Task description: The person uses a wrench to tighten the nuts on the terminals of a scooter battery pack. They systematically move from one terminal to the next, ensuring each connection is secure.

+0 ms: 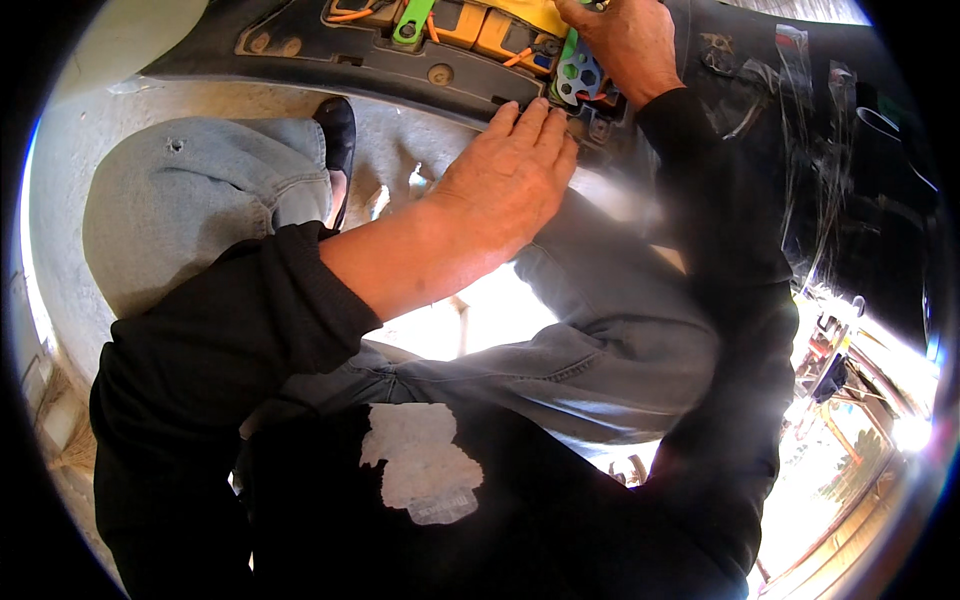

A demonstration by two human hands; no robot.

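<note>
My left hand (510, 175) lies flat, fingers together, pressing on the edge of a dark grey vehicle frame (400, 68) at the top of the view. My right hand (625, 40) reaches farther up, fingers curled around something small at the top edge that I cannot make out. Just below it sits a green perforated plastic connector piece (578, 72). Yellow battery modules (490, 25) with orange cables (350, 14) and a green tab (413, 22) fill the open compartment.
My knees in blue jeans (190, 200) are bent below the frame, with a black shoe (338, 130) on the concrete floor (60, 200). Black vehicle bodywork with clear plastic wrapping (810, 130) runs down the right. Bright clutter lies at the lower right.
</note>
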